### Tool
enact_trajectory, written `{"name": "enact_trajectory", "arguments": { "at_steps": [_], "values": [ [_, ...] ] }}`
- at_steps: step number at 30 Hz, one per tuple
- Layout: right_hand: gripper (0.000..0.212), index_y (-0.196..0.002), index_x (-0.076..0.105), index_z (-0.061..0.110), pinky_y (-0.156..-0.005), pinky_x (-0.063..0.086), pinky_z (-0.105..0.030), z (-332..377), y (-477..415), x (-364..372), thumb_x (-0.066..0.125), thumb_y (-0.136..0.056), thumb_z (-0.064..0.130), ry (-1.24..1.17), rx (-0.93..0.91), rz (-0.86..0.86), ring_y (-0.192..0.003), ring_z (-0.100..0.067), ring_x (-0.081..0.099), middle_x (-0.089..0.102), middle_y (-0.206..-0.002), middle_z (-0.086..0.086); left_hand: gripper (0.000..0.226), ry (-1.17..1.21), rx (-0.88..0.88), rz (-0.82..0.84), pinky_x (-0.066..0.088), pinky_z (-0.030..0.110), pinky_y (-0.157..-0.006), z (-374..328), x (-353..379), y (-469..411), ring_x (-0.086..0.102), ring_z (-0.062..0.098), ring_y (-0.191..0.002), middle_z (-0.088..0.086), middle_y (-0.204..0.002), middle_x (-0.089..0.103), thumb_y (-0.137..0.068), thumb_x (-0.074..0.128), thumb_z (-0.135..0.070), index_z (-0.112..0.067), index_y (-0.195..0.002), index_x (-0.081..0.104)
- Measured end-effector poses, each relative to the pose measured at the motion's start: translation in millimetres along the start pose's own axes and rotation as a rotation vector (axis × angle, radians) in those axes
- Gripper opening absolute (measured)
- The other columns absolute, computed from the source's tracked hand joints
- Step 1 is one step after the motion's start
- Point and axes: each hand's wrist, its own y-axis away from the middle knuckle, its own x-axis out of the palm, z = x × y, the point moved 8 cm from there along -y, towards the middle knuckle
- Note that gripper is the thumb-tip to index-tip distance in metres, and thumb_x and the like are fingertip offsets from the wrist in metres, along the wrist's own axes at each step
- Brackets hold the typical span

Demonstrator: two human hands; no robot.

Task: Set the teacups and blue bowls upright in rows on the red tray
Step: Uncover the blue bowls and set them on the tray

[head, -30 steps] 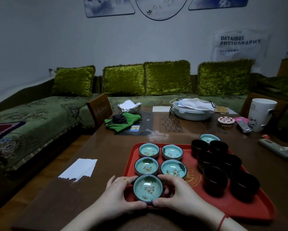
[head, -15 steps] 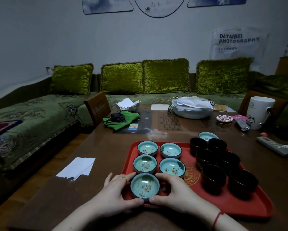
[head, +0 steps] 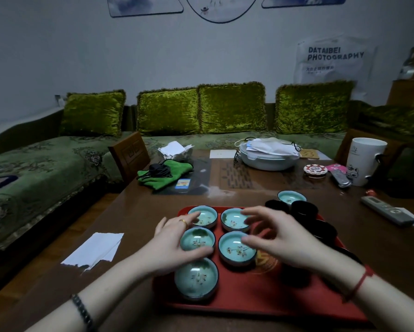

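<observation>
From my station I count five blue bowls [head: 237,251] standing upright on the left half of the red tray [head: 249,298]. They make two pairs side by side, plus a single bowl at the near edge, in line with the left column. A sixth blue bowl [head: 291,197] sits upright by the tray's far right corner, behind the dark teacups [head: 304,209]; I cannot tell whether it stands on the tray or just past it. The teacups stand upright on the tray's right half, the nearer ones hidden behind the right hand [head: 289,240]. That hand hangs over the right column of bowls, fingers spread and loosely bent, holding nothing. The left hand [head: 172,245] is over the left column, fingers splayed toward the far-left bowl and thumb lying by the near rim of the middle-left one. Blur keeps me from telling whether it touches, but it grips nothing. I see a gold ring [head: 183,221] on the left hand and a red string [head: 359,283] round the right wrist. The tray rests on a brown table [head: 141,212]. Torn white paper [head: 95,248] lies to its left and a green cloth [head: 165,174] farther back. A lidded white dish [head: 268,159] is near the far edge, with a white mug [head: 364,161] and a grey remote [head: 387,213] to the right.
</observation>
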Motion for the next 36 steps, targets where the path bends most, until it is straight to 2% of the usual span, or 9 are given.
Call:
{"name": "enact_trajectory", "arguments": {
  "at_steps": [4, 8, 10, 14, 20, 25, 30, 32, 36],
  "values": [
    [0.049, -0.114, 0.053, 0.030, -0.080, 0.048, -0.017, -25.3, -12.8, -47.7, 0.074, -0.070, 0.030, 0.038, 0.043, -0.062, -0.091, -0.005, 0.060, 0.063, -0.105, 0.005, 0.077, -0.014, 0.074, 0.006, 0.009, 0.043, -0.117, -32.6, 2.3, -39.7, 0.027, 0.010, -0.135, -0.005, -0.144, 0.038, -0.078, 0.055, -0.055, -0.030, -0.141, 0.020],
    [0.049, -0.117, 0.052, 0.027, -0.091, 0.050, -0.032, -61.0, -25.7, -86.2, 0.072, -0.072, 0.030, 0.093, 0.105, -0.091, -0.098, -0.010, 0.061, 0.063, -0.110, -0.001, 0.071, 0.002, 0.134, 0.012, 0.016, 0.040, -0.115, -58.3, 12.3, -83.4, 0.032, 0.016, -0.133, -0.002, -0.142, 0.041, -0.082, 0.054, -0.051, -0.028, -0.141, 0.020],
    [0.050, -0.119, 0.052, 0.026, -0.091, 0.050, -0.032, -79.8, -33.2, -101.8, 0.072, -0.073, 0.028, 0.100, 0.136, -0.105, -0.098, -0.011, 0.060, 0.061, -0.111, -0.003, 0.069, 0.001, 0.156, 0.016, 0.019, 0.041, -0.114, -67.6, 19.2, -107.4, 0.034, 0.018, -0.132, 0.000, -0.141, 0.043, -0.083, 0.053, -0.049, -0.027, -0.141, 0.021],
    [0.051, -0.122, 0.049, 0.023, -0.087, 0.048, -0.027, -120.4, -49.9, -122.7, 0.071, -0.075, 0.023, 0.117, 0.191, -0.114, -0.098, -0.013, 0.057, 0.059, -0.115, -0.006, 0.065, -0.009, 0.174, 0.025, 0.023, 0.042, -0.113, -78.7, 37.6, -155.7, 0.035, 0.021, -0.132, 0.003, -0.141, 0.044, -0.085, 0.052, -0.045, -0.025, -0.140, 0.024],
    [0.055, -0.126, 0.045, 0.023, -0.101, 0.043, -0.035, -178.8, -74.0, -131.0, 0.069, -0.077, 0.017, 0.154, 0.253, -0.069, -0.113, -0.017, 0.053, 0.056, -0.125, -0.010, 0.060, -0.050, 0.184, 0.069, 0.025, 0.044, -0.111, -80.2, 75.5, -220.0, 0.039, 0.022, -0.130, 0.005, -0.139, 0.046, -0.087, 0.052, -0.037, -0.026, -0.139, 0.025],
    [0.062, -0.130, 0.039, 0.027, -0.096, 0.036, -0.020, -223.6, -86.3, -121.7, 0.070, -0.077, 0.016, 0.188, 0.296, 0.042, -0.117, -0.013, 0.049, 0.051, -0.131, -0.005, 0.059, -0.055, 0.165, 0.152, 0.021, 0.040, -0.113, -77.2, 113.1, -258.0, 0.036, 0.021, -0.132, 0.003, -0.139, 0.046, -0.087, 0.054, -0.031, -0.026, -0.139, 0.026],
    [0.070, -0.130, 0.038, 0.030, -0.107, 0.035, -0.028, -251.5, -91.0, -108.6, 0.075, -0.071, 0.016, 0.095, 0.308, 0.109, -0.120, -0.010, 0.046, 0.050, -0.132, -0.001, 0.067, -0.019, 0.135, 0.270, 0.017, 0.042, -0.115, -73.3, 143.0, -276.4, 0.034, 0.021, -0.134, 0.000, -0.140, 0.046, -0.082, 0.062, -0.033, -0.025, -0.139, 0.028],
    [0.070, -0.127, 0.039, 0.032, -0.107, 0.036, -0.026, -255.0, -92.1, -105.9, 0.076, -0.070, 0.016, 0.042, 0.291, 0.122, -0.120, -0.007, 0.047, 0.051, -0.130, 0.001, 0.071, -0.004, 0.149, 0.300, 0.017, 0.042, -0.115, -73.9, 150.8, -279.2, 0.035, 0.019, -0.133, -0.002, -0.140, 0.047, -0.078, 0.066, -0.037, -0.025, -0.139, 0.030],
    [0.066, -0.121, 0.040, 0.035, -0.091, 0.035, 0.000, -256.1, -92.8, -98.7, 0.074, -0.071, 0.010, -0.049, 0.255, 0.141, -0.110, 0.007, 0.049, 0.053, -0.122, 0.009, 0.073, 0.094, 0.188, 0.322, 0.015, 0.047, -0.116, -79.3, 164.1, -282.3, 0.041, 0.011, -0.128, -0.003, -0.136, 0.051, -0.073, 0.071, -0.037, -0.023, -0.136, 0.036]
  ]
}}
